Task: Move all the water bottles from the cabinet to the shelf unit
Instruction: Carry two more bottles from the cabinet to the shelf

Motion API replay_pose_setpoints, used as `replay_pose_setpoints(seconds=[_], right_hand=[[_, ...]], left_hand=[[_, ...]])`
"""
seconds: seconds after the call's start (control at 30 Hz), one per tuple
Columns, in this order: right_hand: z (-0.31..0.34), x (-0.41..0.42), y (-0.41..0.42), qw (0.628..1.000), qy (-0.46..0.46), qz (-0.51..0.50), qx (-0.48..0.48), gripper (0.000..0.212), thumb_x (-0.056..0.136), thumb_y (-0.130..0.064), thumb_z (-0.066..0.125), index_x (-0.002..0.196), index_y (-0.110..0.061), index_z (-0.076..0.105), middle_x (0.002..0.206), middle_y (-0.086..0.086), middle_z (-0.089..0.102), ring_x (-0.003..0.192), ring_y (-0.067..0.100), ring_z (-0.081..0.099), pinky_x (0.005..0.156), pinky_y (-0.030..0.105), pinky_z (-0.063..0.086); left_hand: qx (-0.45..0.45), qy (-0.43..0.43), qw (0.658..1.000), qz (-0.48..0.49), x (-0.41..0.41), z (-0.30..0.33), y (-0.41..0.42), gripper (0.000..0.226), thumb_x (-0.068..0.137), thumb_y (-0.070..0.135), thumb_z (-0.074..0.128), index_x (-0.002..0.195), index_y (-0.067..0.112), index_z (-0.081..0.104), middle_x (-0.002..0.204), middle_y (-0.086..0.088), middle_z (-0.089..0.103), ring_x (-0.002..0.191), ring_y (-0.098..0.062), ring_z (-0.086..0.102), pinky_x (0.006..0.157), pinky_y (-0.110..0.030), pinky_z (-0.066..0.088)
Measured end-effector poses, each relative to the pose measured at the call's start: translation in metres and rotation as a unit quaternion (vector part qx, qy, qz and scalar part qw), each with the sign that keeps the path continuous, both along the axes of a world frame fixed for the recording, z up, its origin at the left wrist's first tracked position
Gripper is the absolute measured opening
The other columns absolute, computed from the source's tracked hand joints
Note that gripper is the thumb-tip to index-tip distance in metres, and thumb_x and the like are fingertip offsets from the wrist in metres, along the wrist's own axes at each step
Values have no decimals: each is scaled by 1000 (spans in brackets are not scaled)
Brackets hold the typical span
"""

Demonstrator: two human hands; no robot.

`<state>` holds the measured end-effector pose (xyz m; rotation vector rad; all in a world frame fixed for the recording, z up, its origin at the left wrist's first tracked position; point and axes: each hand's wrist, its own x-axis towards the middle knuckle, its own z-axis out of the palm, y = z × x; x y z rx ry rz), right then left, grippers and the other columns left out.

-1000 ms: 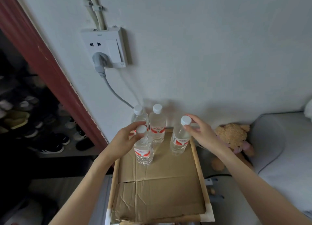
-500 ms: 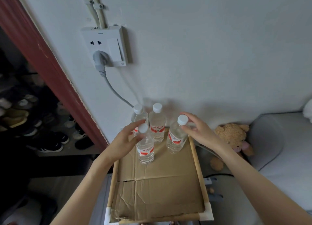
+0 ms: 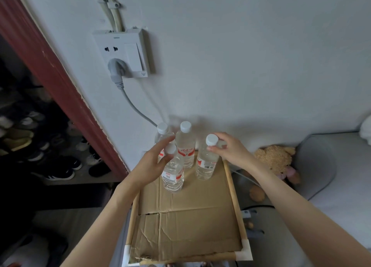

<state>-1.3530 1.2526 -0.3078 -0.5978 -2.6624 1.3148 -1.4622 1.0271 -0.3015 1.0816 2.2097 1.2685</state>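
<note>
Soft, dim daylight washes the white wall (image 3: pixel 241 56); faint shadows sit behind the bottles (image 3: pixel 185 144). The left doorway (image 3: pixel 30 146) is murky, edges bend, slight blur throughout.

Clear glossy plastic bottles (image 3: pixel 205 163), creased matt cardboard (image 3: pixel 190 226)

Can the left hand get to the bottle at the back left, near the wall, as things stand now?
Probably yes, but not directly. The left hand is at the front bottle, which stands before the back-left bottle. Its cap shows above the fingers, so reaching over from above looks free.
</note>
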Motion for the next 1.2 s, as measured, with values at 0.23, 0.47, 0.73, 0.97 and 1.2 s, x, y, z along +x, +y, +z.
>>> replay_pose_setpoints(seconds=[0.23,0.47,0.73,0.97,1.2], right_hand=[[2,-5,-2,993,-5,-19,117,42,73,-49,67,105,-24,55,97,-8,57,86,9,56,75,27,48],[-5,-2,5,999,-29,16,10,42,83,-41,60,121,-25,52,125,-8,55,115,9,47,98,36,41],[-4,-7,-7,991,12,-45,123,41,76,-50,65,100,-19,52,99,-4,55,90,13,54,69,25,40],[-23,2,-10,999,-34,27,-33,68,77,-37,70,133,-27,35,139,-3,41,128,16,40,108,42,35],[-24,-9,-13,998,-2,-40,-41,65,81,-24,68,136,-21,33,136,2,49,127,21,44,104,38,36]], left_hand=[[2,3,998,68,-2,4,2,32,77,16,70,105,24,57,101,8,63,95,-4,58,86,-21,45],[-36,-16,999,-28,-1,4,-2,47,90,18,54,135,23,39,128,15,47,121,-2,42,94,-4,32],[-34,9,998,53,-1,0,2,24,77,26,70,93,30,52,97,10,63,93,2,55,77,-8,39],[-39,25,999,28,3,-11,-4,45,79,34,56,122,22,47,114,3,50,110,-15,48,99,-35,38],[-17,51,991,121,8,-16,-4,33,81,27,66,109,20,50,105,3,52,99,-14,51,87,-33,45]])
